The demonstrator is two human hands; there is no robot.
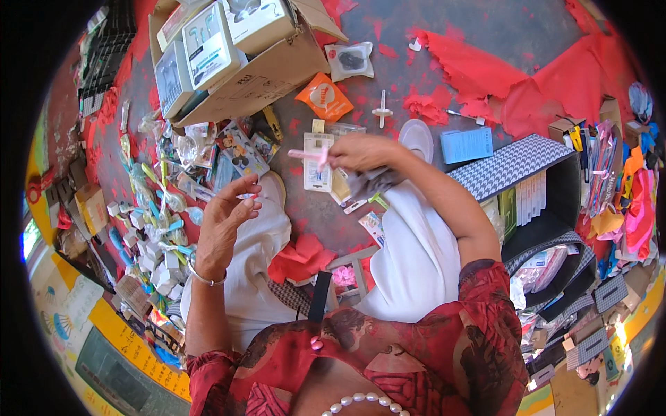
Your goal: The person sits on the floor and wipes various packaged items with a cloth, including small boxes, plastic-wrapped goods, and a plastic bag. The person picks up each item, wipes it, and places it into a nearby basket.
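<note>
My right hand [361,151] grips a small pink cross-shaped plastic piece [310,156] with a long stem pointing left. Under its palm bunches a dark grey cloth [374,182], apparently in the same hand. Directly below the pink piece, a clear and white flat package [318,182] lies on the floor between my feet. My left hand [225,215] is raised over my left knee, fingers apart and slightly bent, with nothing in them. A pale piece of similar cross shape [381,109] lies on the floor farther ahead.
An open cardboard box [257,87] of boxed earphones stands far left. Small packaged goods [166,229] heap along my left. At right are a patterned black-and-white bin [517,163], a light blue box [466,145] and torn red sheeting [527,90]. An orange packet [325,97] lies ahead.
</note>
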